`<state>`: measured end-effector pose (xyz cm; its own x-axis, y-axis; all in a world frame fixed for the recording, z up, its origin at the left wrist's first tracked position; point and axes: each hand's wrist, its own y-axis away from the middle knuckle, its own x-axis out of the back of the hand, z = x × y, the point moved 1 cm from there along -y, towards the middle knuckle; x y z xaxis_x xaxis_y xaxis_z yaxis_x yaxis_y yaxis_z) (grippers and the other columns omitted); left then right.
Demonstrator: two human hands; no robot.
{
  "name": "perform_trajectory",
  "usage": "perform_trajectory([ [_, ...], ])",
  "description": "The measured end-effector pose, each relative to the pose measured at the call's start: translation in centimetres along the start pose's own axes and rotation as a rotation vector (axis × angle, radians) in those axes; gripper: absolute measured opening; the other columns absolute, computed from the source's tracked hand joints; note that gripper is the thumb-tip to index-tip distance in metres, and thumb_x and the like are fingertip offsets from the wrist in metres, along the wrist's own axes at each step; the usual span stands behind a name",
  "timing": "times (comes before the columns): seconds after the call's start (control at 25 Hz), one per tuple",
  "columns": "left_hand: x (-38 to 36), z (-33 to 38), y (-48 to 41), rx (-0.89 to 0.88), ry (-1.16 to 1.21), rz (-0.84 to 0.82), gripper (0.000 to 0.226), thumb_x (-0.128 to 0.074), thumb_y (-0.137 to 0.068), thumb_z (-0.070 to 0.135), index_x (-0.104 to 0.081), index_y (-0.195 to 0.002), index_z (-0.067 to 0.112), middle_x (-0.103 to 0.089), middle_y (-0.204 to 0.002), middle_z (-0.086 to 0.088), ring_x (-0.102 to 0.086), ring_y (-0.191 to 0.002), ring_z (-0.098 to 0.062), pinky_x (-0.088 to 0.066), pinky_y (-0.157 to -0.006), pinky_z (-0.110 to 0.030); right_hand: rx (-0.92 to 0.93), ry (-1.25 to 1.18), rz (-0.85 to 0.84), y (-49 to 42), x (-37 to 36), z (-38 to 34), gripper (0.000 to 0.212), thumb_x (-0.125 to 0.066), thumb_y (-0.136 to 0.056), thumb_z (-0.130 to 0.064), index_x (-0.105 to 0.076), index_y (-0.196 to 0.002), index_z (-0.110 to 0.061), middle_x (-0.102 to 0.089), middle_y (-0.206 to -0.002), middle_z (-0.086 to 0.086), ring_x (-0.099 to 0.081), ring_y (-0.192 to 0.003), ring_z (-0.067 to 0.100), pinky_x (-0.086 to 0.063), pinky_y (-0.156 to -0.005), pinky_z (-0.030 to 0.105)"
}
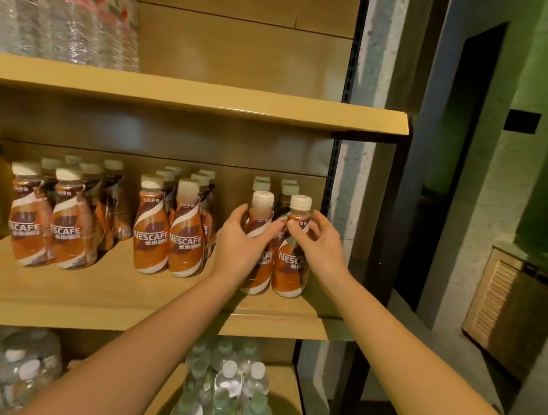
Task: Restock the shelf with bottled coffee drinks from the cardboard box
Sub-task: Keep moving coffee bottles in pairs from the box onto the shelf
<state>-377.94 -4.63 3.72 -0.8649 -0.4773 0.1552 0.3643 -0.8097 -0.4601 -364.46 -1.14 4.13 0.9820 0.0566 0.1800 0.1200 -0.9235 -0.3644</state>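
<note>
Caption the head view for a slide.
Left hand and right hand each grip a brown white-capped coffee bottle on a tan wooden shelf.

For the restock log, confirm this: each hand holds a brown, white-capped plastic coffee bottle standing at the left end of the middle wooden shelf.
Wrong end. The head view shows the left hand holding the left coffee bottle and the right hand holding the right coffee bottle, both brown, white-capped plastic, standing at the right end of the middle wooden shelf.

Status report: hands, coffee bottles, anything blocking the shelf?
Left hand grips left coffee bottle; right hand grips right coffee bottle. Both upright, right end of middle shelf. Nothing blocking; cardboard box not in view.
</note>
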Motion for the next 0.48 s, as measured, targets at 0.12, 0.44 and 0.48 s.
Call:
perform_trajectory([
  [0.12, 1.5, -4.0, 2.1, -0.024, -0.321, -0.043, 0.064, -0.059, -0.084, 0.050, -0.046, -0.134, 0.014, -0.055, -0.127, 0.003, -0.051, -0.119, -0.017, -0.041, -0.096, -0.032, -0.003, 0.303, -0.003, 2.7, 1.6, 2.4, 0.058, -0.058, -0.088, -0.043, -0.046, -0.135, -0.011, -0.059, -0.129, 0.005, -0.055, -0.119, 0.021, -0.047, -0.097, 0.036],
  [0.44, 0.4, -7.2, 1.3, -0.024, -1.021, -0.273, 0.070, -0.025, -0.092, 0.061, -0.058, -0.116, 0.004, -0.058, -0.122, -0.015, -0.051, -0.115, -0.030, -0.042, -0.098, -0.040, 0.024, 1.062, -0.021, 3.4, -0.3, 5.6, 0.044, -0.038, -0.092, -0.057, -0.059, -0.087, -0.019, -0.067, -0.101, 0.004, -0.059, -0.100, 0.022, -0.042, -0.090, 0.036],
  [0.48, 0.3, -7.3, 0.9, -0.015, -1.023, -0.295, 0.070, -0.024, -0.093, 0.060, -0.058, -0.118, 0.004, -0.057, -0.124, -0.016, -0.051, -0.117, -0.030, -0.041, -0.100, -0.040, 0.020, 1.071, -0.027, 3.0, -0.5, 5.7, 0.046, -0.037, -0.093, -0.055, -0.061, -0.093, -0.017, -0.066, -0.104, 0.004, -0.058, -0.103, 0.023, -0.040, -0.092, 0.037],
])
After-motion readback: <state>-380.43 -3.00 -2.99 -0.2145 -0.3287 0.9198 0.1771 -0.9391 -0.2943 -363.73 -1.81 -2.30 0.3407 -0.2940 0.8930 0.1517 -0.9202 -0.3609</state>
